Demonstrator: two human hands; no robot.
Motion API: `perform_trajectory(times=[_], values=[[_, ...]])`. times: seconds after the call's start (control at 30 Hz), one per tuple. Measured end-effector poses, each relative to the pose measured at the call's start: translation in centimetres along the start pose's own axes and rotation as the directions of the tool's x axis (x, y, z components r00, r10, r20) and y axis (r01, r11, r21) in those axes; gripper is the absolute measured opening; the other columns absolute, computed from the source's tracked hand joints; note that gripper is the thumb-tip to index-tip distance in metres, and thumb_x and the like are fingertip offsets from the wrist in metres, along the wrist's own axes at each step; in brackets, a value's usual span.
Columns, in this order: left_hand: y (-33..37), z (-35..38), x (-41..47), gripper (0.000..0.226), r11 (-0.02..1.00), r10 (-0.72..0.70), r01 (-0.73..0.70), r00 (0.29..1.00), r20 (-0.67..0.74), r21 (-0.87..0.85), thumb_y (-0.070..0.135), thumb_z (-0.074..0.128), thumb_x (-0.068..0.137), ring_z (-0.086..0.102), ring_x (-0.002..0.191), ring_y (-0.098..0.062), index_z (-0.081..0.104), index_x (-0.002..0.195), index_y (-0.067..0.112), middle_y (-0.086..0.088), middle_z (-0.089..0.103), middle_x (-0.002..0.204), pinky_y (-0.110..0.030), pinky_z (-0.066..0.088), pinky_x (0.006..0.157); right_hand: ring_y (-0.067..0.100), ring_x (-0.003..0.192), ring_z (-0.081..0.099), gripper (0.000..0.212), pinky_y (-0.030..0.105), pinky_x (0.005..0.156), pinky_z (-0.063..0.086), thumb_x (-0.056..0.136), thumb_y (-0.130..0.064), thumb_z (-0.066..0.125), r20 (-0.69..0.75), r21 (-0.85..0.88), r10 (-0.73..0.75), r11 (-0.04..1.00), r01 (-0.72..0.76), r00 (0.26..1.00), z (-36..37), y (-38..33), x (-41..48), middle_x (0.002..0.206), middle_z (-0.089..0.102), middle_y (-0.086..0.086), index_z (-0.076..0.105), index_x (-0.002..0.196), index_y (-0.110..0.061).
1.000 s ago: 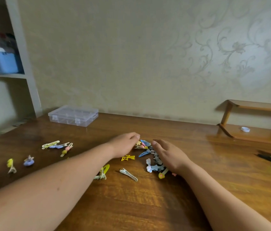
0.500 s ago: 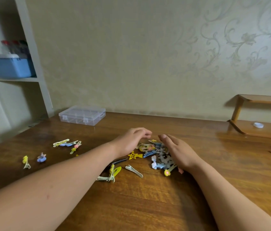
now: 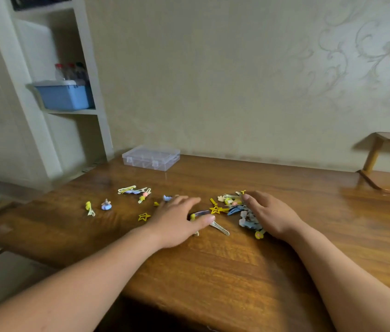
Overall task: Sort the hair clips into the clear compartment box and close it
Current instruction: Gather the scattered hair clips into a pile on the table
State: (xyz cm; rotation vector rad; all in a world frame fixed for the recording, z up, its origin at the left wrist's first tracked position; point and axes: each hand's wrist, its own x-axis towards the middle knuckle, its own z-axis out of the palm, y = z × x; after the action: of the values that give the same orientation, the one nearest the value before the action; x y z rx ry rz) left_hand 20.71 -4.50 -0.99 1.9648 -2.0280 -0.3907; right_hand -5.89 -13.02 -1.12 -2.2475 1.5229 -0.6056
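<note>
Colourful hair clips lie scattered on the wooden table [image 3: 213,271]. A dense pile of clips [image 3: 239,209] sits at the centre, and my right hand [image 3: 269,215] lies flat along its right side, fingers cupped against it. My left hand [image 3: 177,221] rests palm down, fingers spread, over a few clips left of the pile; a silver clip [image 3: 220,228] pokes out beside its thumb. A yellow star clip [image 3: 144,216] and more loose clips [image 3: 133,190] lie further left. The clear compartment box [image 3: 151,157] stands closed at the table's far edge, apart from both hands.
A white shelf unit with a blue bin [image 3: 63,95] stands at the left beyond the table. A small wooden rack [image 3: 385,180] with a white cap on it sits at the far right. The wall runs behind the table's far edge.
My left hand has flattened and slid left, away from the pile, spreading clips out. My right hand stays against the pile. The camera has swung left.
</note>
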Motion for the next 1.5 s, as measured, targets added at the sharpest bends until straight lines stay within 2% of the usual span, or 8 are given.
perform_trajectory(times=[0.23, 0.4, 0.57, 0.7, 0.77, 1.0, 1.3, 1.5], values=[[5.2, 3.0, 4.6, 0.077, 0.986, 0.110, -0.116, 0.992, -0.058, -0.121, 0.077, 0.038, 0.097, 0.040, 0.151, -0.020, 0.040, 0.159, 0.032, 0.008, 0.043, 0.164, -0.047, 0.041, 0.119, 0.023, 0.140, 0.054, 0.056, 0.033, 0.105, 0.040, 0.111, -0.056, 0.037, -0.015, 0.111, 0.015, 0.994, -0.014, 1.000, 0.1, -0.7, 0.3, 0.154, 0.059, 0.001, 0.057, 0.151, -0.022], [3.5, 1.8, 4.1, 0.054, 0.961, 0.078, -0.153, 0.950, -0.302, -0.232, 0.060, 0.035, 0.109, 0.047, 0.143, -0.020, 0.054, 0.148, 0.029, 0.010, 0.054, 0.151, -0.050, 0.043, 0.117, 0.023, 0.134, 0.058, 0.062, 0.036, 0.107, 0.042, 0.112, -0.057, 0.031, -0.143, 0.341, 0.099, 0.939, -0.045, 0.985, 0.1, 0.4, 1.2, 0.147, 0.065, 0.005, 0.062, 0.146, -0.016], [-4.4, -2.1, 2.8, 0.057, 0.993, -0.119, 0.106, 0.879, -0.462, -0.053, 0.066, 0.030, 0.107, 0.049, 0.142, -0.023, 0.060, 0.142, 0.033, 0.008, 0.054, 0.152, -0.055, 0.029, 0.123, 0.019, 0.137, 0.056, 0.068, 0.040, 0.114, 0.041, 0.109, -0.066, 0.029, -0.146, 0.357, 0.086, 0.934, -0.029, 0.985, 0.5, 1.2, 1.4, 0.149, 0.063, -0.001, 0.060, 0.149, -0.021], [-9.4, -3.8, 2.2, 0.080, 0.913, -0.395, 0.405, 0.856, -0.335, -0.041, 0.089, 0.019, 0.093, 0.015, 0.162, -0.031, 0.049, 0.152, 0.045, 0.002, 0.032, 0.171, -0.068, 0.004, 0.126, 0.021, 0.148, 0.048, 0.073, 0.044, 0.123, 0.037, 0.107, -0.070, 0.026, -0.102, 0.236, 0.070, 0.971, -0.044, 0.992, 0.8, 0.6, 1.3, 0.160, 0.054, -0.002, 0.052, 0.157, -0.023], [-9.3, -4.0, 2.4, 0.086, 0.903, -0.421, 0.429, 0.866, -0.269, -0.030, 0.091, 0.016, 0.090, 0.017, 0.161, -0.034, 0.045, 0.157, 0.045, 0.000, 0.032, 0.172, -0.066, 0.008, 0.127, 0.022, 0.150, 0.046, 0.074, 0.042, 0.122, 0.036, 0.107, -0.070, 0.026, -0.094, 0.192, 0.070, 0.980, -0.051, 0.993, 0.7, 0.2, 1.1, 0.162, 0.052, -0.001, 0.051, 0.158, -0.023], [-3.2, -1.4, 4.2, 0.066, 0.986, -0.167, 0.167, 0.978, -0.123, -0.013, 0.071, 0.024, 0.106, 0.022, 0.161, -0.026, 0.039, 0.162, 0.039, 0.004, 0.022, 0.176, -0.050, 0.022, 0.130, 0.023, 0.148, 0.048, 0.062, 0.036, 0.116, 0.038, 0.113, -0.059, 0.026, -0.033, 0.027, 0.067, 0.997, -0.066, 0.997, 0.4, -1.3, 0.7, 0.161, 0.053, 0.002, 0.049, 0.158, -0.023], [2.5, 1.6, 6.1, 0.052, 0.977, 0.019, -0.040, 0.994, -0.104, -0.211, 0.050, 0.027, 0.113, 0.036, 0.155, -0.017, 0.044, 0.159, 0.034, 0.011, 0.040, 0.167, -0.041, 0.032, 0.125, 0.030, 0.136, 0.054, 0.049, 0.042, 0.115, 0.040, 0.113, -0.034, 0.026, -0.052, -0.062, 0.065, 0.996, -0.068, 0.997, 2.2, -3.7, 1.6, 0.151, 0.060, 0.011, 0.057, 0.147, -0.015], [1.3, 1.1, 5.7, 0.044, 0.843, -0.033, -0.090, 0.975, -0.219, -0.530, 0.043, 0.028, 0.116, 0.043, 0.148, -0.014, 0.049, 0.154, 0.036, 0.010, 0.048, 0.160, -0.034, 0.038, 0.112, 0.024, 0.144, 0.051, 0.054, 0.037, 0.118, 0.039, 0.115, -0.042, 0.032, -0.104, 0.268, 0.070, 0.962, -0.040, 0.992, 1.9, -3.2, 3.3, 0.158, 0.055, 0.009, 0.050, 0.156, -0.011]])
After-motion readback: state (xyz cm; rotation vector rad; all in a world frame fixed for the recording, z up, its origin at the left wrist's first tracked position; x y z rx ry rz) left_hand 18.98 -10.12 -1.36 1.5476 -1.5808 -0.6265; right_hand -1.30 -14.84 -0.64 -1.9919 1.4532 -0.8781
